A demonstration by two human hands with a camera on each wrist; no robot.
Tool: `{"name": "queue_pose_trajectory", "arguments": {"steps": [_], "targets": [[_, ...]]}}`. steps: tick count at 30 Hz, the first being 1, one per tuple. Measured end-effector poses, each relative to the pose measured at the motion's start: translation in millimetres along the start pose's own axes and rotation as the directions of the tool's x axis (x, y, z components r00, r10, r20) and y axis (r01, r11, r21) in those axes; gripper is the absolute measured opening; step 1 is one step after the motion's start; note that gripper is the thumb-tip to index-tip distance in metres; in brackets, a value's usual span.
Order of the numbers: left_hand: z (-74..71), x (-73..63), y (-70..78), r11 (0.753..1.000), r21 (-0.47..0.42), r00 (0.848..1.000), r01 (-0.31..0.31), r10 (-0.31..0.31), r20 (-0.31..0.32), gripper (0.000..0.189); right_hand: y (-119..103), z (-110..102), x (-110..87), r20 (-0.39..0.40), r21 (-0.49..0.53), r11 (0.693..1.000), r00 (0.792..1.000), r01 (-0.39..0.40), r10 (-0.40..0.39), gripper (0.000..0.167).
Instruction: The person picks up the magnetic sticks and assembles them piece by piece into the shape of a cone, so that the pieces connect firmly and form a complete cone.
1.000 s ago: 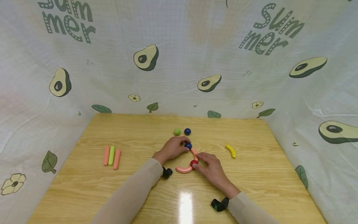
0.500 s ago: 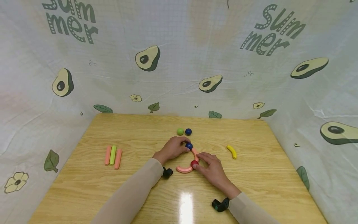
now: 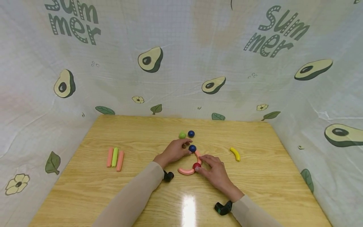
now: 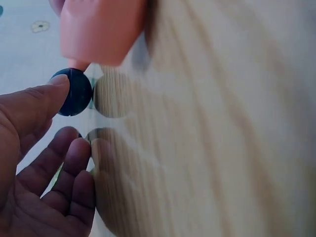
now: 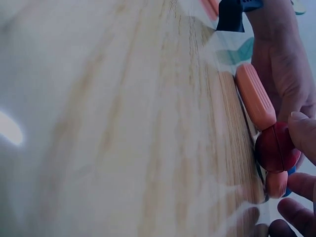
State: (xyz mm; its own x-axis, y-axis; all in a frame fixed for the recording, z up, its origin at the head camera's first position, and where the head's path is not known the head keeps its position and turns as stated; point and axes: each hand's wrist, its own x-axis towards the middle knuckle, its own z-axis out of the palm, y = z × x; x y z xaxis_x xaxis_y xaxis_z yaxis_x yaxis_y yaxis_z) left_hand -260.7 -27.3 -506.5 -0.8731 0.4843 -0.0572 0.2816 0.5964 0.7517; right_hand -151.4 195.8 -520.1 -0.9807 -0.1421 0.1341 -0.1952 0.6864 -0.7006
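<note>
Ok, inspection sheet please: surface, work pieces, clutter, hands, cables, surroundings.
Surface: wooden tabletop, glare toward front.
Job's things: blue ball, far pink arc, red ball, near pink arc, touching in sequence.
Clutter: three straight sticks, yellow arc, green ball, second blue ball, all unattached.
Hands: left hand, thumb at blue ball, other fingers off; right hand grips red ball and far pink arc.
Cables: nothing seen.
Surroundings: printed cloth behind and beside the tabletop.

Balls (image 3: 192, 148) and sticks (image 3: 186, 171) on wooden table (image 3: 255, 142)
</note>
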Motion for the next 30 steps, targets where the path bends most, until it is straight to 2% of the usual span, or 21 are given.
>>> {"name": "queue_pose_trajectory", "arguments": {"steps": [7,10,14,17,20,24,30], "targets": [[-4.6,-16.9,-3.7,0.998,-0.056,0.999,-0.003,0.001,-0.039,0.045,-1,2,-0.6,-0.012,-0.006,1.0,1.0,0.011,-0.011,0.052],[-5.8,-30.4,-2.7,0.998,-0.057,1.0,-0.007,0.005,-0.024,0.039,-2,2,-0.7,0.0,-0.003,1.0,1.0,0.007,-0.007,0.053],[-3.7,-51.8,2.3,0.999,-0.05,0.999,-0.011,0.012,0.029,0.03,-4,1,-1.0,0.015,-0.005,1.0,1.0,-0.008,0.008,0.055],[1.7,-66.1,6.9,0.999,0.012,0.997,-0.035,0.034,0.074,0.029,-4,0,-1.5,0.012,-0.01,1.0,1.0,-0.009,0.009,0.054],[8.6,-75.1,9.8,0.989,0.123,0.994,-0.088,0.079,0.08,0.03,-4,0,-1.6,0.004,-0.014,1.0,1.0,-0.01,0.01,0.051],[15.2,-79.0,11.4,0.962,0.237,0.991,-0.137,0.131,0.039,0.026,-4,1,-1.9,-0.013,-0.012,1.0,1.0,-0.006,0.006,0.044],[16.2,-79.8,10.6,0.945,0.283,0.986,-0.167,0.164,0.032,0.015,-4,3,-2.8,-0.044,-0.001,1.0,0.999,0.031,-0.031,0.034]]}}
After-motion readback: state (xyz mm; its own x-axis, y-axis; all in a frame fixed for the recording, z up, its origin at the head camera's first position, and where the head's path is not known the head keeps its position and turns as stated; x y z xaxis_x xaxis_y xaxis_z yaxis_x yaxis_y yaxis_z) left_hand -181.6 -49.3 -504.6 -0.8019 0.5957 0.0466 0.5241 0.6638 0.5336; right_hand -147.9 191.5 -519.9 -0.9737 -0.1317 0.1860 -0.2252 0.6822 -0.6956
